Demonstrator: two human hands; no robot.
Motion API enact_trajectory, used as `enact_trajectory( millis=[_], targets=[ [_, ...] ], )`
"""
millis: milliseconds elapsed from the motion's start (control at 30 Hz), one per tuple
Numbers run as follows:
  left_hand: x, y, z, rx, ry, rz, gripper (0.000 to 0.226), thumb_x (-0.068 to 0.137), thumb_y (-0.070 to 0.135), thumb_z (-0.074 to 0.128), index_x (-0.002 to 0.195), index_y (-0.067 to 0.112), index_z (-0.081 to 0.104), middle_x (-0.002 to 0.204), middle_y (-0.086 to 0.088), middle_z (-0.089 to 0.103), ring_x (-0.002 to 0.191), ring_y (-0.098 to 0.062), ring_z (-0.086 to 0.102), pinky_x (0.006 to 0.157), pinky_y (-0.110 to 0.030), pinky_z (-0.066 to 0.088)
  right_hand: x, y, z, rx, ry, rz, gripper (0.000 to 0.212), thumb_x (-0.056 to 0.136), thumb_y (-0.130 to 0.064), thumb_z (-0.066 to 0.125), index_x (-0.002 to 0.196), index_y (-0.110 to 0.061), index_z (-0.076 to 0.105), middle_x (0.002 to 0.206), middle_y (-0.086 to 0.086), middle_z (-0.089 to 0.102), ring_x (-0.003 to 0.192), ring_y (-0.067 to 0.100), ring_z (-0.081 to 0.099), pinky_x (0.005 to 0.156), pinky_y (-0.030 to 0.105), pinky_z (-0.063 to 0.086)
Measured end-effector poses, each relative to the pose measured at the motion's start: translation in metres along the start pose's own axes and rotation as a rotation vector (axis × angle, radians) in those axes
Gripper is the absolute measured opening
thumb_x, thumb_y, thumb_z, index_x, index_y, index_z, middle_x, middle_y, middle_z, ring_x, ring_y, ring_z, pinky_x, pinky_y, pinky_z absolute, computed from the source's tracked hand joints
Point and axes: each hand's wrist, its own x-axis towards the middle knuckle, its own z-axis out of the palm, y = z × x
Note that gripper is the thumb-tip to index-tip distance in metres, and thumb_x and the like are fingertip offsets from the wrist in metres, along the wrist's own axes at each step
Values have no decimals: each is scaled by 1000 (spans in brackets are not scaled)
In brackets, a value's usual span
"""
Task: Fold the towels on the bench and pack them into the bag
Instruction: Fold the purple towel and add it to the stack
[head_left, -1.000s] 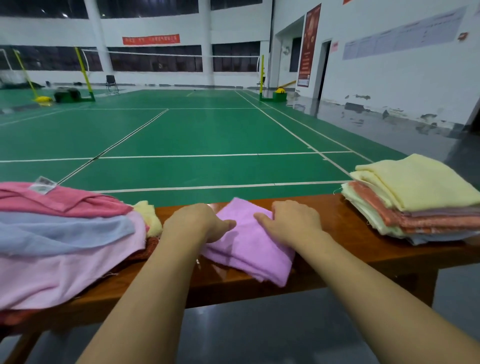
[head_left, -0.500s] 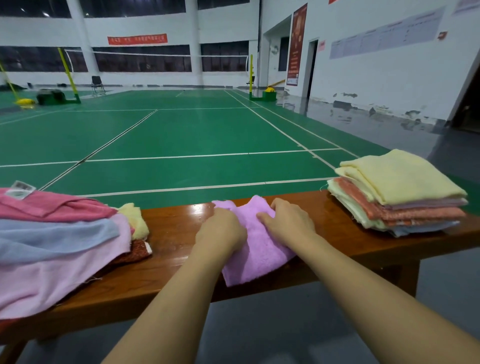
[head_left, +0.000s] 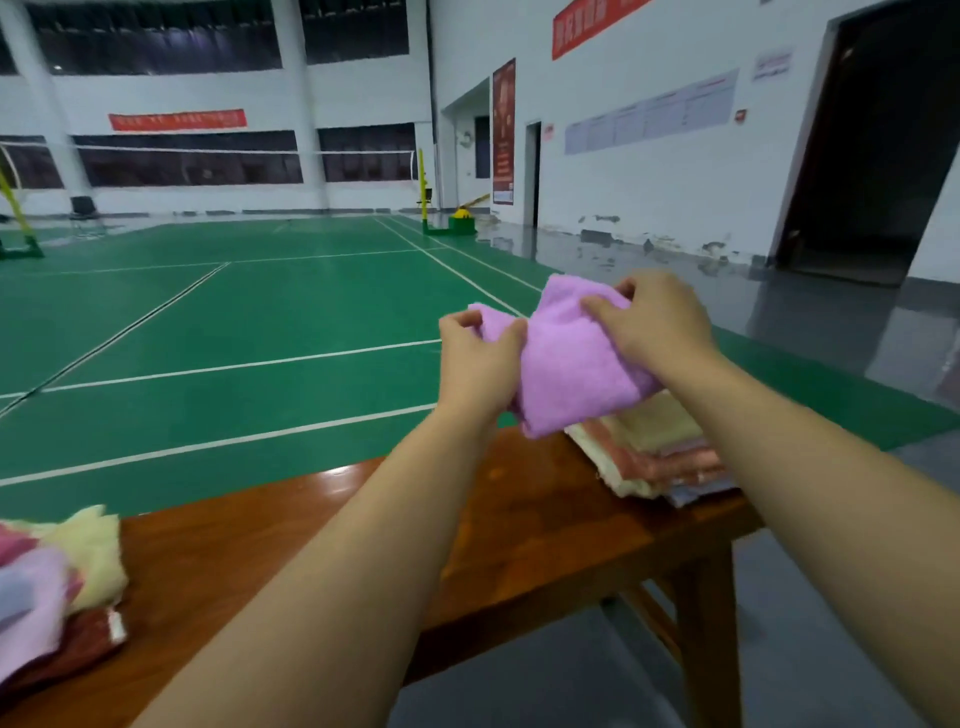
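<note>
Starting at the left, the left hand (head_left: 475, 358) pinches one edge of the folded purple towel (head_left: 571, 364); the right hand (head_left: 657, 322) grips the other, holding it above the folded stack (head_left: 654, 452). It looks soft, light and floppy, so edge grips suit it.

On the bench (head_left: 519, 525), a loose towel heap (head_left: 57, 577) lay left and a folded stack (head_left: 660, 457) right, well apart; the court (head_left: 218, 338) stretched behind.

one head-worn view, looking forward and down along the bench (head_left: 545, 525), close.
</note>
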Motion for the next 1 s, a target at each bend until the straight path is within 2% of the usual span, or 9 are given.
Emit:
enact_trajectory(
  millis=[133, 233, 333, 433, 500, 600, 700, 867, 1000],
  targets=[
    [19, -11, 77, -54, -145, -99, 46, 92, 14, 71, 125, 21, 40, 132, -9, 55, 112, -28, 62, 98, -49, 54, 44, 63, -31, -161, 7, 136, 37, 92, -51, 66, 92, -15, 72, 84, 11, 63, 73, 28, 52, 69, 31, 37],
    [15, -39, 113, 331, -221, -113, 62, 93, 23, 66, 148, 25, 36, 148, -15, 39, 124, -35, 51, 110, -39, 41, 55, 124, -10, -297, -132, 280, 52, 90, -59, 64, 97, -8, 70, 79, 11, 62, 68, 28, 54, 68, 32, 41],
    [13, -60, 133, 643, -207, -101, 58, 99, 40, 53, 153, 39, 33, 160, -13, 12, 145, -35, 20, 119, -44, 18, 50, 168, 19, -219, -194, 367, 58, 90, -63, 58, 117, -11, 66, 114, 19, 68, 95, 37, 63, 83, 41, 52],
    [17, -84, 142, 589, -282, -141, 57, 105, 48, 36, 159, 37, 20, 168, -10, 1, 153, -34, 7, 124, -47, 10, 50, 178, 26, -73, -139, 294, 57, 92, -54, 62, 139, -24, 50, 136, 13, 60, 118, 37, 59, 99, 47, 49],
    [21, -94, 143, 557, -277, -142, 57, 106, 49, 32, 160, 35, 18, 168, -11, 2, 153, -36, 11, 124, -48, 12, 53, 179, 26, -31, -155, 215, 49, 95, -50, 61, 139, -29, 55, 137, 12, 60, 116, 36, 60, 100, 48, 49],
    [23, -95, 137, 564, -308, -136, 58, 106, 51, 30, 161, 34, 17, 168, -12, 2, 152, -39, 13, 124, -51, 14, 54, 178, 26, -100, -274, 171, 43, 103, -47, 47, 132, -21, 66, 136, 15, 62, 116, 35, 61, 100, 42, 48],
    [24, -87, 128, 571, -376, -93, 62, 105, 52, 32, 161, 30, 18, 169, -13, 0, 154, -36, 9, 124, -50, 13, 49, 174, 13, -107, -376, 232, 56, 108, -49, 30, 144, -15, 56, 151, 16, 49, 134, 35, 49, 111, 40, 37],
    [38, -63, 111, 668, -359, 12, 67, 103, 55, 31, 161, 23, 22, 170, -10, -2, 155, -33, -8, 126, -46, 0, 48, 139, -21, -200, -65, 73, 60, 104, -59, 28, 149, -24, 47, 153, 4, 48, 136, 30, 48, 110, 46, 39],
    [29, -44, 82, 642, -217, 142, 63, 106, 49, 37, 160, 19, 24, 170, -7, 6, 156, -23, 2, 126, -41, 7, 34, 86, -18, -252, -143, -215, 58, 104, -58, 29, 150, -25, 44, 157, -1, 43, 141, 23, 42, 115, 44, 35]
  ],
)
